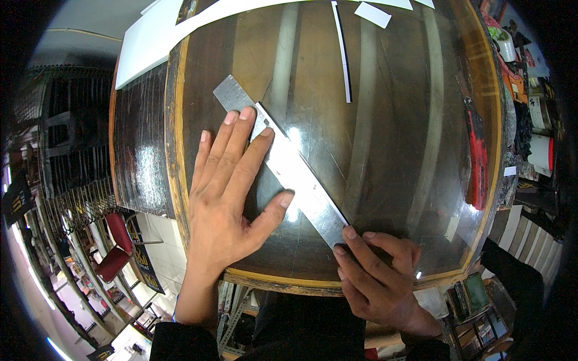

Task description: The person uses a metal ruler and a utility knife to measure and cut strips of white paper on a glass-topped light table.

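Observation:
A steel ruler [310, 194] lies slantwise on the dark glass-topped table [397, 150], from upper left to lower right. Along its right edge runs a thin pale strip [322, 189]. My left hand [223, 180] rests flat across the ruler's upper half, fingers stretched out and thumb spread onto its lower side. At the ruler's near end is my right hand [385, 274], fingers curled. Its fingertips touch the ruler's corner and the strip's lower end; the thumb's contact is partly hidden.
Another narrow strip [344, 66] lies farther back, beside a small white card [372, 15]. Large white sheets [147, 45] cover the far left corner. A red-handled tool [477, 162] sits near the right edge. A wooden border [283, 281] frames the tabletop; a red chair [114, 265] stands left.

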Motion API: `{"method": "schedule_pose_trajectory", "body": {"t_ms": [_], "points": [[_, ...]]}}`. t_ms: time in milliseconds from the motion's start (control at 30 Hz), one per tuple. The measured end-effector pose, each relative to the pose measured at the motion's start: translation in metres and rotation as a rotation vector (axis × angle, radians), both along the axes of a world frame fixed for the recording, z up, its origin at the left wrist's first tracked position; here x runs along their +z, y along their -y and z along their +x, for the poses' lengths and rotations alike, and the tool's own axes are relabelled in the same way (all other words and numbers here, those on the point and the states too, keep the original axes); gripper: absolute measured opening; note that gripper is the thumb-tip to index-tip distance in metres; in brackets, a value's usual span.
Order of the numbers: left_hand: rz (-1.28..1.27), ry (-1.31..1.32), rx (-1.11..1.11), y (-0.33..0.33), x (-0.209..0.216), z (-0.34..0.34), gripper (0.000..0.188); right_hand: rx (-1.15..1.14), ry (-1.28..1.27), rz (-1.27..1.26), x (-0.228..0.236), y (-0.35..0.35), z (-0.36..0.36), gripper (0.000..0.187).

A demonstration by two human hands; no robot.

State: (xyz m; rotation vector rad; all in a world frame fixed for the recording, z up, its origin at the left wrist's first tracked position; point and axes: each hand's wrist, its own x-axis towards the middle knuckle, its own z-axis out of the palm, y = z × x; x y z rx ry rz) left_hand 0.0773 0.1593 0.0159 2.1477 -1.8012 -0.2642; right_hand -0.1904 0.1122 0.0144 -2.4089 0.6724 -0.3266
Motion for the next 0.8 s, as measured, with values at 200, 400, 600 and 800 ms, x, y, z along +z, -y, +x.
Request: {"method": "schedule_pose_trajectory", "body": {"t_ms": [200, 400, 600, 800], "points": [[0.001, -0.001, 0.006, 0.0002, 0.0013, -0.0009, 0.067, 0.015, -0.017, -0.039, 0.0006, 0.0002, 0.0004, 0.038], [-0.001, -0.004, 0.008, 0.0002, 0.0012, -0.0007, 0.067, -0.073, 0.057, -0.007, -0.003, -0.0057, -0.0009, 0.038], [-0.005, -0.006, 0.004, 0.0004, 0.0021, -0.0013, 0.067, -0.079, 0.092, 0.001, -0.002, -0.005, -0.0017, 0.036], [0.002, -0.004, 0.009, 0.0006, 0.001, -0.0003, 0.068, -0.085, 0.128, 0.04, -0.0056, -0.0036, -0.0017, 0.037]]}}
